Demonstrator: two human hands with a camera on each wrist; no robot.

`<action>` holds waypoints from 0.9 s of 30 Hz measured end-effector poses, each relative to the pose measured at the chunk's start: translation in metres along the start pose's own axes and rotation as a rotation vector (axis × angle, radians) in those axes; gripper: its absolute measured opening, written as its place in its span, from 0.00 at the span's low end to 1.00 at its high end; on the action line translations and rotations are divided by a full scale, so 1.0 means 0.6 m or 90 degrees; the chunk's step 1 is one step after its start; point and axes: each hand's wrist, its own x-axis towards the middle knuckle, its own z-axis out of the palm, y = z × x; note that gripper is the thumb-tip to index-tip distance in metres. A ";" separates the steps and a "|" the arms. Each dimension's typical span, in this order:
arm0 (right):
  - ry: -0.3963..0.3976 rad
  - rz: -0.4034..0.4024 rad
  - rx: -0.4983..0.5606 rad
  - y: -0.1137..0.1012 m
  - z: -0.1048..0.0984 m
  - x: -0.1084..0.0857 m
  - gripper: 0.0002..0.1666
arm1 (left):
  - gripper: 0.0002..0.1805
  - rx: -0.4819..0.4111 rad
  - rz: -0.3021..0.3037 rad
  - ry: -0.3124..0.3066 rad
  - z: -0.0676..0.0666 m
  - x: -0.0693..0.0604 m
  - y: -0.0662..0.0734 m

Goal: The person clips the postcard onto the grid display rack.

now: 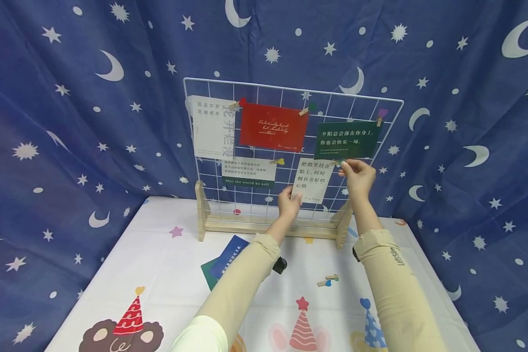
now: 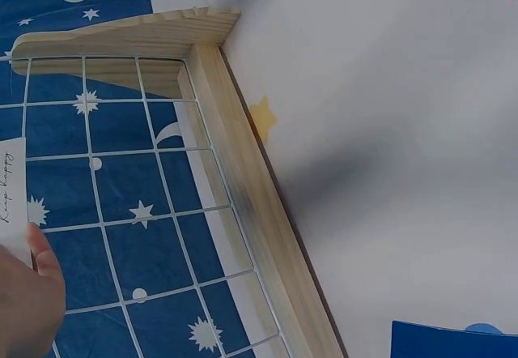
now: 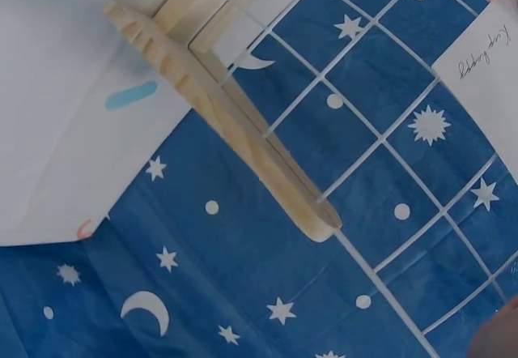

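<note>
Right of centre, the left hand (image 1: 289, 203) pinches a white card (image 1: 312, 182) at the grid (image 1: 283, 89), the right hand (image 1: 359, 180) its clip (image 1: 337, 163), beneath a green card (image 1: 347, 141); lower centre, a sleeve (image 1: 246, 281) partly hides a blue card (image 1: 231, 255).

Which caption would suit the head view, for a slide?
Left hand holds white card against wire grid; right hand pinches clip.
</note>
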 end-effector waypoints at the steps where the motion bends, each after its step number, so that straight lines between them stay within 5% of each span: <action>1: -0.001 0.003 0.007 -0.002 0.001 -0.002 0.14 | 0.10 -0.009 0.029 0.005 0.005 0.010 -0.023; 3: -0.005 0.007 0.017 -0.011 0.003 -0.008 0.13 | 0.10 -0.019 0.019 -0.001 0.007 0.019 -0.039; 6: -0.014 0.010 0.023 -0.028 0.005 -0.019 0.12 | 0.11 -0.022 -0.037 -0.017 -0.032 -0.037 0.069; 7: -0.016 0.013 0.025 -0.032 0.005 -0.023 0.13 | 0.11 -0.035 -0.026 -0.013 -0.031 -0.028 0.051; 9: -0.017 0.015 0.019 -0.037 0.005 -0.028 0.13 | 0.13 -0.033 -0.042 -0.026 -0.035 -0.030 0.053; 14: -0.013 0.008 0.002 -0.038 0.004 -0.033 0.14 | 0.12 -0.001 0.035 0.059 -0.003 0.012 -0.047; 17: -0.012 -0.002 -0.007 -0.037 0.003 -0.034 0.14 | 0.10 0.039 0.024 0.085 0.006 0.016 -0.057; 20: -0.012 0.000 -0.005 -0.031 0.002 -0.032 0.14 | 0.13 0.019 0.056 0.082 0.003 0.013 -0.064; 24: -0.007 -0.007 0.000 -0.009 0.002 -0.022 0.15 | 0.17 -0.019 0.097 0.083 -0.018 -0.025 -0.024; 27: 0.002 -0.015 -0.010 0.004 0.002 -0.018 0.15 | 0.18 -0.022 0.040 0.080 -0.037 -0.079 0.056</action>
